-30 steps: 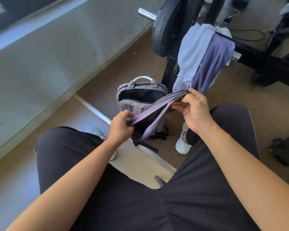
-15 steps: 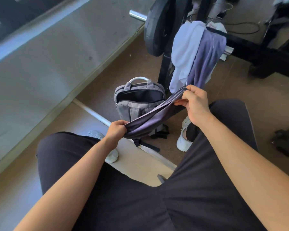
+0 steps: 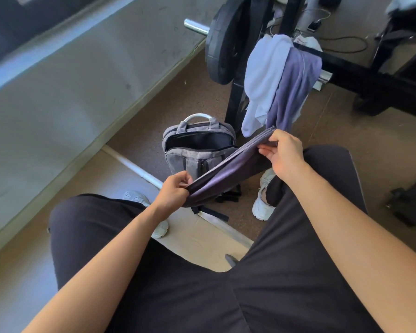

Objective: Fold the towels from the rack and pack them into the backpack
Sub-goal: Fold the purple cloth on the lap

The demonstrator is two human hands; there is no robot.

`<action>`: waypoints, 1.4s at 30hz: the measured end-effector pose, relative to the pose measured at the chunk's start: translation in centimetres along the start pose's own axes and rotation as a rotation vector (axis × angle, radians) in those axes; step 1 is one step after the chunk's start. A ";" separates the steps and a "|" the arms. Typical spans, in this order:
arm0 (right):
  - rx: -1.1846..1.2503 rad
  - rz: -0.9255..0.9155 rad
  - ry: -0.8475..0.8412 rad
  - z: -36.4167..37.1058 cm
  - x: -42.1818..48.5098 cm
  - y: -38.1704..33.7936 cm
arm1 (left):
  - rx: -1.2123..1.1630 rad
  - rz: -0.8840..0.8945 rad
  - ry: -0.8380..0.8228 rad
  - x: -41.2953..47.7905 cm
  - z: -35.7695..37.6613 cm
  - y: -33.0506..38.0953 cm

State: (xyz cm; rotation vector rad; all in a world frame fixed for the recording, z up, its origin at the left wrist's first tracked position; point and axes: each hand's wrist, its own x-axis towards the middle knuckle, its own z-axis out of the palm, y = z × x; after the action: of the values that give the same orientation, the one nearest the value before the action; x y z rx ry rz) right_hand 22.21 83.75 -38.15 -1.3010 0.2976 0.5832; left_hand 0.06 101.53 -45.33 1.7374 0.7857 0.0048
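Both hands grasp a dark purple towel [image 3: 228, 168], folded into a long narrow band and stretched between them above the person's knees. The left hand [image 3: 175, 192] pinches the near, lower end with fingers curled round the cloth. The right hand [image 3: 285, 152] clasps the far, higher end, thumb on top and fingers underneath, so the band slopes up from left to right.

Behind and partly under the towel, a grey backpack [image 3: 192, 157] stands upright on the floor [image 3: 154, 111] between the person's feet. Its main compartment is unzipped and gapes open, showing a dark interior; whether anything lies inside cannot be told. The lower part of the towel crosses in front of the backpack's front pocket.

Just beyond the backpack rises a black rack [image 3: 234, 99]. A white towel [image 3: 262, 80] and a lilac towel [image 3: 296, 87] hang over it side by side, touching each other, unfolded. A black weight plate [image 3: 222, 46] sits on the rack to their left. White sneakers [image 3: 262, 205] flank the backpack, and a pale wall [image 3: 58, 92] runs along the left.
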 end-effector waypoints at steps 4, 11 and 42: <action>0.005 0.038 0.052 -0.2 1.0 -0.1 | -0.105 0.178 -0.108 -0.8 -0.7 0.1; -0.018 0.006 0.080 -0.2 1.1 -0.4 | 0.390 0.513 -0.141 -1.9 -1.3 0.6; -0.861 -0.794 -0.478 5.2 -6.1 -4.4 | 0.149 0.542 0.077 0.6 2.3 3.8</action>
State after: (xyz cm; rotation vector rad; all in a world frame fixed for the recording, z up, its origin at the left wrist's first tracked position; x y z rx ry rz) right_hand 19.02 86.63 -30.07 -1.8704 -0.9346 0.3044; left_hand 3.33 99.43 -43.07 2.0560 0.3553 0.3895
